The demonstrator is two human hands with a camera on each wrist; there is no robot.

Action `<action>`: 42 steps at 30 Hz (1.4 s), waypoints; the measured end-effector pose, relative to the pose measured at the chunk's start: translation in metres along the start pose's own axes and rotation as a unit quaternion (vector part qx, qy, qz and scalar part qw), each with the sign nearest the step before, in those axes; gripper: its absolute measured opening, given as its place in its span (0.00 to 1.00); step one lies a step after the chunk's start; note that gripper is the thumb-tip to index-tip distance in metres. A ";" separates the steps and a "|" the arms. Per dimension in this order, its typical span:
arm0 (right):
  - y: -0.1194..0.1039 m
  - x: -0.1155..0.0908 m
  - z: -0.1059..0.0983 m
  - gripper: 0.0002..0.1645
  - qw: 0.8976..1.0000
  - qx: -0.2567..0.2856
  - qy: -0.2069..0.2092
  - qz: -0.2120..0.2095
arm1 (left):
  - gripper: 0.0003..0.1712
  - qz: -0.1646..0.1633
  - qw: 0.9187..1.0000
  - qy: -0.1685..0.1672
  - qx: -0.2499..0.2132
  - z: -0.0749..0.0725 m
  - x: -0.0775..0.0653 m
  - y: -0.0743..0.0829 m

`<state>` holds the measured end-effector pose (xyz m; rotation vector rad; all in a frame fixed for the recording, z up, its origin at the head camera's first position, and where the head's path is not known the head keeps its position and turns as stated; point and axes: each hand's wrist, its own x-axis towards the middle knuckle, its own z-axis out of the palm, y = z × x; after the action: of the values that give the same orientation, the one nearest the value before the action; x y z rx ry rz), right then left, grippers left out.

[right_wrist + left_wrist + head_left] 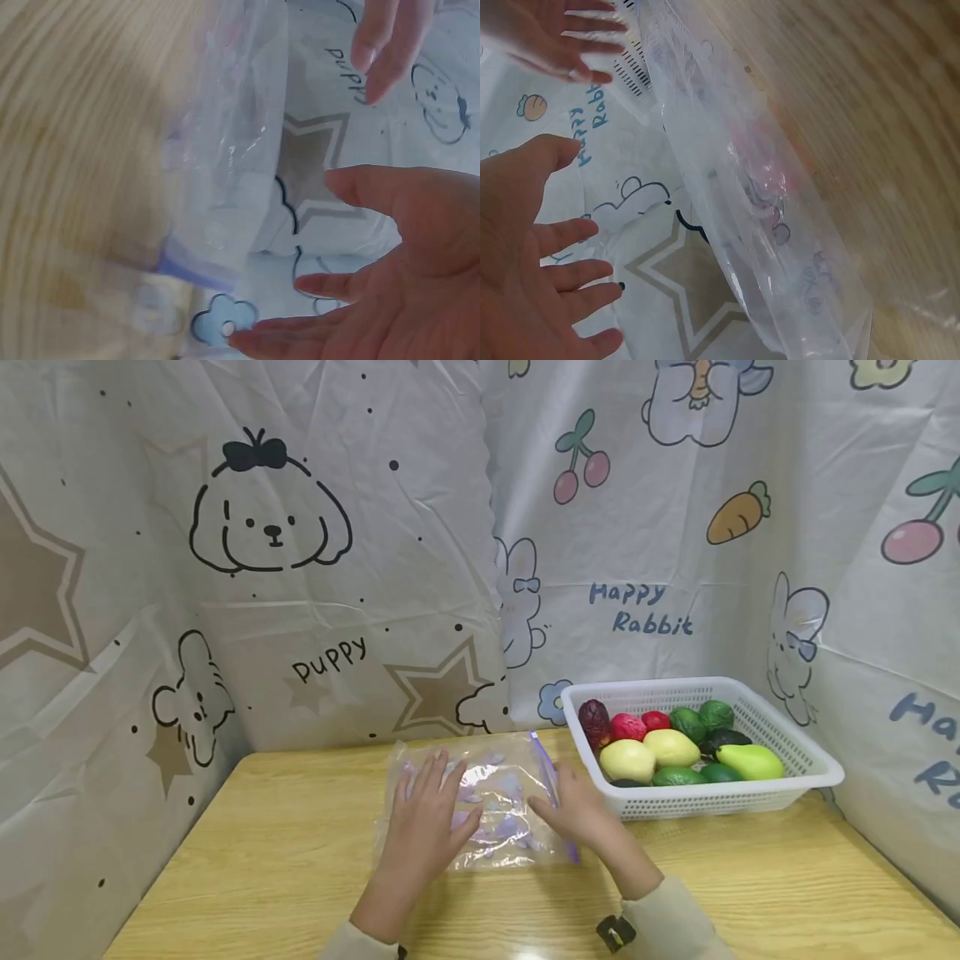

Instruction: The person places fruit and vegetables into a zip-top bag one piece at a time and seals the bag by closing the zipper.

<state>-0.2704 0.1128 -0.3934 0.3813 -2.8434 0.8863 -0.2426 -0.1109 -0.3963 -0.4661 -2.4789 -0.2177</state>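
A clear zip bag (487, 827) with a purple-and-pink print lies on the wooden table, its purple zip edge (573, 850) toward the right. My left hand (423, 818) hovers over the bag's left half with fingers spread. At the zip edge, my right hand (577, 806) has its thumb extended and the other fingers loosely bent. Both wrist views show a gap between the left palm (525, 247), the right palm (420, 277) and the bag's plastic, and nothing in either hand. The bag looks puffed and creased in the left wrist view.
Right of the bag stands a white perforated basket (813, 772) full of fruit, including a green pear (750, 762) and pale yellow fruits (628, 762). A patterned cloth (420, 568) hangs behind the wooden table (300, 852) and along its sides.
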 end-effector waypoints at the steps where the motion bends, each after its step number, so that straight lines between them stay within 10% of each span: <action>1: 0.002 0.000 0.001 0.47 1.000 0.012 -0.003 0.005 | 0.41 -0.001 1.000 -0.009 -0.006 0.000 0.000 0.000; 8: 0.008 -0.001 0.003 0.48 0.991 0.125 -0.041 0.035 | 0.53 -0.018 0.995 -0.075 -0.070 0.004 -0.005 0.004; 14: -0.008 0.000 -0.005 0.26 0.936 0.323 -0.142 -0.010 | 0.55 -0.066 0.974 -0.085 -0.200 -0.007 0.000 0.020; 18: -0.026 -0.007 -0.013 0.27 0.912 0.342 -0.193 -0.115 | 0.53 -0.094 0.953 -0.086 -0.276 -0.024 0.004 0.033; 24: -0.039 -0.018 -0.016 0.27 0.892 0.304 -0.252 -0.218 | 0.55 -0.125 0.929 -0.028 -0.347 -0.048 0.007 0.045; 27: -0.041 -0.019 -0.014 0.27 0.897 0.292 -0.241 -0.227 | 0.46 -0.096 0.939 -0.001 -0.331 -0.056 0.007 0.047; 29: -0.044 -0.019 -0.011 0.25 0.918 0.233 -0.194 -0.257 | 0.41 -0.067 0.955 0.011 -0.289 -0.058 0.007 0.047; 32: -0.047 -0.021 -0.005 0.23 0.954 0.045 -0.073 -0.289 | 0.48 -0.024 0.979 0.001 -0.201 -0.059 0.007 0.049; 34: -0.047 -0.022 0.000 0.25 0.946 -0.097 0.012 -0.308 | 0.56 0.003 0.987 -0.029 -0.155 -0.064 0.006 0.049; 38: -0.042 -0.025 0.008 0.28 0.924 -0.218 0.095 -0.301 | 0.52 0.034 0.985 -0.051 -0.163 -0.084 0.004 0.042; 42: -0.039 -0.026 0.012 0.24 0.942 -0.184 0.015 -0.279 | 0.31 0.067 0.966 -0.011 -0.251 -0.106 0.003 0.025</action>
<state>-0.2356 0.0799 -0.3876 1.0308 -2.5577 0.2417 -0.1787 -0.1144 -0.3076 -0.8435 -2.3863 -0.7987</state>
